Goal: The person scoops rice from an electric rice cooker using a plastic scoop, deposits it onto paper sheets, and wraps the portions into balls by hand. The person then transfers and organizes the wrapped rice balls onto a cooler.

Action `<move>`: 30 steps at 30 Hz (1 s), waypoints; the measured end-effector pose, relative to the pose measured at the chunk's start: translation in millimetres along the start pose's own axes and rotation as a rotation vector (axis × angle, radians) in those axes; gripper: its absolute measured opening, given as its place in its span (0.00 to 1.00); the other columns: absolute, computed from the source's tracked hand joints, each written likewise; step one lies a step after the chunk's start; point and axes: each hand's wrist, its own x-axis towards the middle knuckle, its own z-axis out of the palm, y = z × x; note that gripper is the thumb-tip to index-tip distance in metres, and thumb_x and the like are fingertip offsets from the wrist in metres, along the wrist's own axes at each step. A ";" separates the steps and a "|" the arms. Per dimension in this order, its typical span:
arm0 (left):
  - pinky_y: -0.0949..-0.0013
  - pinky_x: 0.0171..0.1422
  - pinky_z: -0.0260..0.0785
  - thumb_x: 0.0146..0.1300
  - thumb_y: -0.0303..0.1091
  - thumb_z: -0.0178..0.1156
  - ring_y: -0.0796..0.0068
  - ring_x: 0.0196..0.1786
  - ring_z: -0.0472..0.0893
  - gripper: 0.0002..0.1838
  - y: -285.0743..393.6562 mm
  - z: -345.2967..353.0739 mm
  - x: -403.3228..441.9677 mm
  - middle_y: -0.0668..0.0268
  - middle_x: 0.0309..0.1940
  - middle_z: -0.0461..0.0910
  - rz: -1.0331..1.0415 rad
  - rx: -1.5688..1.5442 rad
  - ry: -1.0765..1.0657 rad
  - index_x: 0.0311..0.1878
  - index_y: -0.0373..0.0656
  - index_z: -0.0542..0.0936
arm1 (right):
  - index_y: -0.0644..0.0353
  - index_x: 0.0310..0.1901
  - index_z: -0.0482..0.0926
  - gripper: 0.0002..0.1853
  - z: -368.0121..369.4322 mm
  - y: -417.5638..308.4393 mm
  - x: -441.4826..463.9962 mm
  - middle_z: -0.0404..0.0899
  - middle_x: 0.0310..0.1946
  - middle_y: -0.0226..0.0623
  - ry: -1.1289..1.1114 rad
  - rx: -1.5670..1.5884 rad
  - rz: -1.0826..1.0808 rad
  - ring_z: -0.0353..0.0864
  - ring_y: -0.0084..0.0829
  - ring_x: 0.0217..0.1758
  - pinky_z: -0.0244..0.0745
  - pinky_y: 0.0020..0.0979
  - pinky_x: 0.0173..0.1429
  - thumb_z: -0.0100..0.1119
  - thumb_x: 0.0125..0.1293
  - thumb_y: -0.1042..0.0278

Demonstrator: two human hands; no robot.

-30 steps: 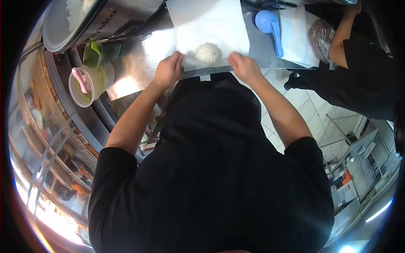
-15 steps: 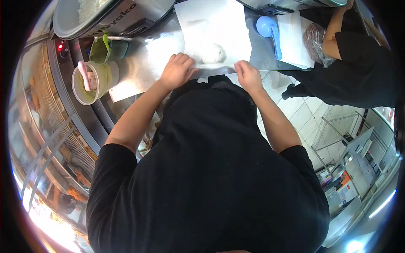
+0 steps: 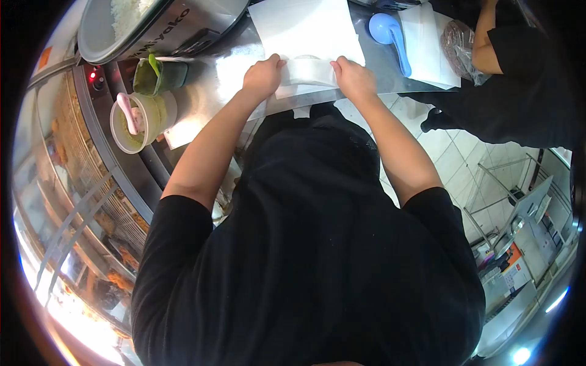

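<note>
Raised from the near side since the earlier frame, the near edge of the white paper (image 3: 302, 30) now stands as a folded strip (image 3: 308, 72) that almost hides the rice mound (image 3: 306, 57) on the metal surface (image 3: 381, 70). The left hand (image 3: 263, 77) pinches one end, the right hand (image 3: 355, 77) the other. Even, gentle tension and level thumbs should keep the strip straight without squashing the rice or tearing the sheet.
</note>
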 end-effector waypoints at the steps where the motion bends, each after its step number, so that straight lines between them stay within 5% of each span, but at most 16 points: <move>1: 0.44 0.56 0.77 0.82 0.49 0.50 0.44 0.51 0.87 0.20 -0.3 2.8 5.3 0.47 0.42 0.88 0.002 0.009 0.004 0.50 0.42 0.82 | 0.53 0.43 0.82 0.15 1.5 -2.8 2.4 0.88 0.34 0.39 -0.051 -0.072 0.034 0.89 0.48 0.36 0.82 0.52 0.42 0.56 0.78 0.50; 5: 0.46 0.63 0.72 0.78 0.53 0.54 0.50 0.56 0.87 0.22 6.9 6.3 9.9 0.49 0.45 0.89 -0.056 -0.022 -0.048 0.56 0.46 0.85 | 0.52 0.45 0.85 0.14 4.9 -5.6 -2.6 0.88 0.34 0.35 0.042 -0.203 -0.068 0.88 0.41 0.43 0.78 0.48 0.52 0.60 0.75 0.51; 10: 0.49 0.68 0.66 0.75 0.51 0.60 0.53 0.61 0.83 0.19 33.1 -15.0 -6.3 0.51 0.53 0.88 -0.101 0.290 -0.059 0.55 0.47 0.86 | 0.51 0.52 0.84 0.16 -16.0 -23.6 -2.3 0.82 0.53 0.37 0.033 -0.104 0.074 0.78 0.40 0.61 0.66 0.47 0.67 0.69 0.66 0.56; 12: 0.50 0.69 0.66 0.69 0.45 0.67 0.53 0.64 0.78 0.19 33.9 -17.2 -8.6 0.52 0.59 0.84 0.073 0.410 0.266 0.57 0.46 0.83 | 0.51 0.54 0.83 0.18 -17.5 -20.3 10.4 0.79 0.58 0.39 0.100 -0.071 0.050 0.76 0.40 0.64 0.65 0.47 0.69 0.70 0.64 0.57; 14: 0.47 0.72 0.65 0.67 0.44 0.69 0.53 0.69 0.75 0.22 26.1 -19.6 14.0 0.55 0.64 0.80 0.143 0.352 0.276 0.60 0.47 0.81 | 0.52 0.55 0.83 0.20 -9.7 -11.4 24.5 0.77 0.63 0.41 0.152 -0.037 0.032 0.75 0.41 0.68 0.64 0.47 0.71 0.71 0.63 0.57; 16: 0.45 0.74 0.64 0.66 0.43 0.70 0.54 0.74 0.72 0.25 13.5 -15.9 32.0 0.58 0.69 0.77 0.216 0.291 0.300 0.64 0.47 0.79 | 0.52 0.59 0.81 0.21 -3.4 0.9 43.9 0.75 0.67 0.41 0.341 -0.145 -0.245 0.71 0.41 0.74 0.62 0.50 0.76 0.69 0.65 0.59; 21: 0.46 0.77 0.63 0.63 0.33 0.69 0.51 0.72 0.74 0.23 -7.0 -28.4 56.3 0.56 0.64 0.79 0.852 0.437 0.457 0.62 0.46 0.77 | 0.52 0.59 0.80 0.20 -13.3 14.8 59.3 0.76 0.67 0.39 0.171 -0.164 -0.470 0.76 0.43 0.70 0.65 0.49 0.77 0.68 0.66 0.63; 22: 0.46 0.77 0.63 0.63 0.33 0.69 0.51 0.72 0.74 0.23 -3.0 -32.4 56.8 0.56 0.64 0.79 0.854 0.437 0.460 0.62 0.46 0.77 | 0.52 0.59 0.80 0.19 -17.1 15.5 61.9 0.76 0.67 0.39 0.126 -0.169 -0.529 0.77 0.44 0.69 0.65 0.48 0.77 0.67 0.67 0.64; 24: 0.46 0.77 0.63 0.63 0.29 0.67 0.52 0.68 0.78 0.19 3.1 -42.4 53.7 0.58 0.60 0.82 0.512 0.190 0.088 0.57 0.46 0.79 | 0.52 0.59 0.80 0.19 -29.8 11.8 65.8 0.76 0.67 0.38 0.083 -0.176 -0.597 0.78 0.45 0.69 0.66 0.48 0.77 0.67 0.67 0.65; 26: 0.47 0.75 0.65 0.63 0.29 0.67 0.53 0.65 0.80 0.18 2.1 -49.0 46.2 0.59 0.56 0.83 0.485 0.148 0.108 0.56 0.45 0.80 | 0.50 0.63 0.77 0.22 -52.9 -0.6 61.2 0.80 0.61 0.38 -0.073 0.045 -0.288 0.82 0.43 0.60 0.76 0.43 0.66 0.67 0.69 0.67; 30: 0.51 0.65 0.69 0.66 0.28 0.63 0.59 0.55 0.84 0.13 -5.3 -63.0 26.6 0.64 0.44 0.85 0.505 0.097 0.087 0.54 0.47 0.81 | 0.50 0.54 0.82 0.15 -78.1 5.6 55.3 0.84 0.54 0.37 -0.245 0.226 -0.250 0.85 0.45 0.56 0.79 0.45 0.60 0.66 0.67 0.68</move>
